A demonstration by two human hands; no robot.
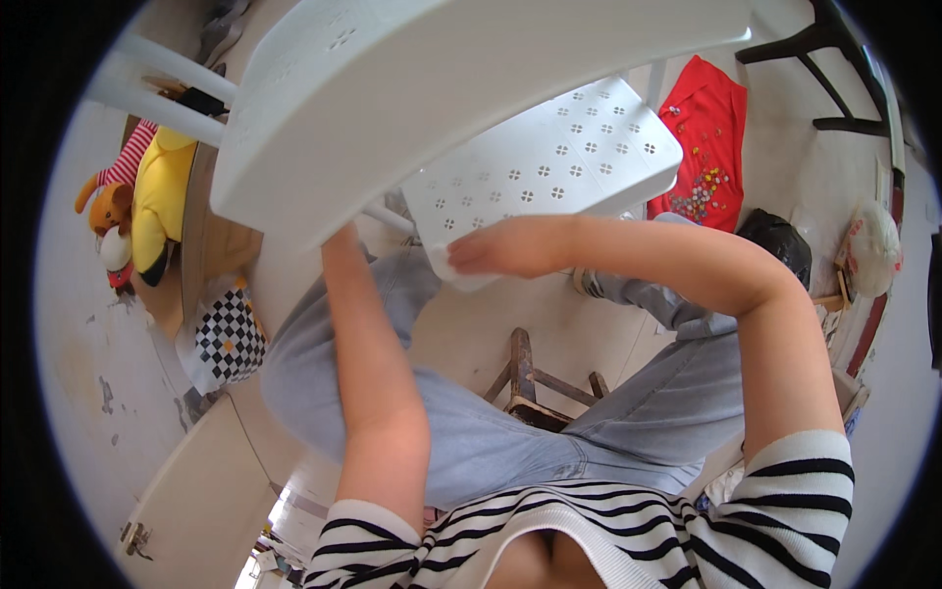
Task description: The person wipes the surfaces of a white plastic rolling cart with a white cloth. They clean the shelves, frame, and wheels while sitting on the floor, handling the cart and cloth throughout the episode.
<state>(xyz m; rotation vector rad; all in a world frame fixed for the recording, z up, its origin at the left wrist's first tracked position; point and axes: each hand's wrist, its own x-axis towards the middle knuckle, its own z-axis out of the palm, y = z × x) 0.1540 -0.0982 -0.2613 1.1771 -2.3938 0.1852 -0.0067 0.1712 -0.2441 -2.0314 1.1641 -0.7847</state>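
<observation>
A white plastic rack stands before me, with a broad upper shelf (383, 96) and a lower shelf (544, 162) pierced by flower-shaped holes. My left forearm reaches up to the upper shelf's near edge, and that shelf hides my left hand. My right hand (511, 249) is at the lower shelf's near corner, its fingers pointing left and blurred. Whether it touches the shelf or holds something there, I cannot tell. White tubular posts (176, 121) extend from the upper shelf at the left.
A wooden stool (521, 361) stands between my legs. At right are a red cloth (710, 140) with small colourful pieces, a black plastic bag (776, 243) and a dark chair (835, 44). Plush toys (162, 191) and a checkered bag (228, 335) are at left.
</observation>
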